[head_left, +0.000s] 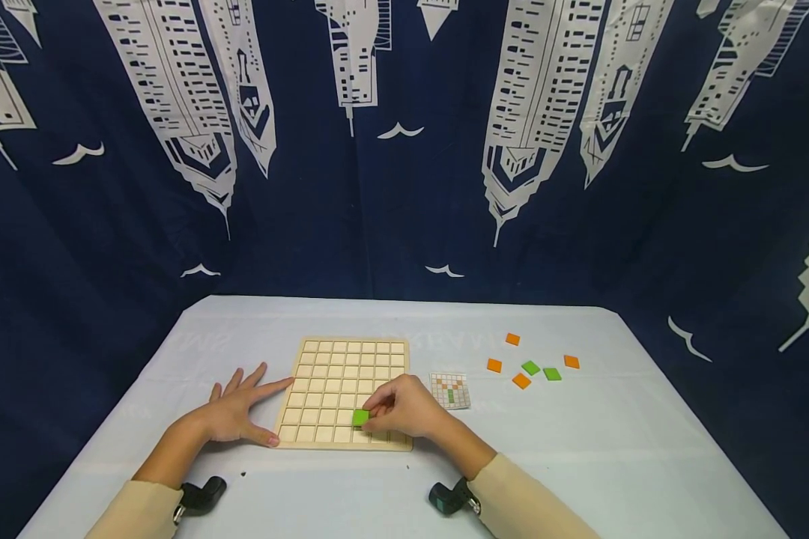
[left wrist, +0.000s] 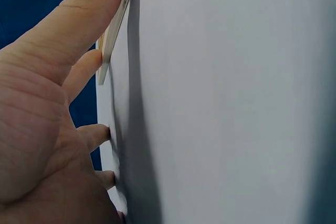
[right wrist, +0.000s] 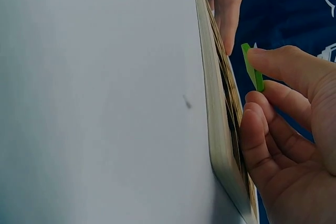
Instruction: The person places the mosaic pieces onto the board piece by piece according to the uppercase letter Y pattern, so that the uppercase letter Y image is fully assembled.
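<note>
A wooden grid board [head_left: 318,400] with square recesses lies on the white table. My right hand [head_left: 404,408] pinches a green square tile [head_left: 360,418] between thumb and fingers over the board's lower part. In the right wrist view the tile [right wrist: 252,67] is tilted and held above the board's surface. At the board's left edge my left hand [head_left: 232,410] is spread, its thumb and index finger touching the rim. The left wrist view shows that thumb [left wrist: 79,19] against the board's edge [left wrist: 113,35].
Right of the board lies a small pattern card [head_left: 450,391] with coloured squares. Farther right, several orange tiles [head_left: 521,381] and two green tiles [head_left: 552,374] are scattered on the white table [head_left: 580,449]. A dark blue printed cloth [head_left: 391,209] hangs behind.
</note>
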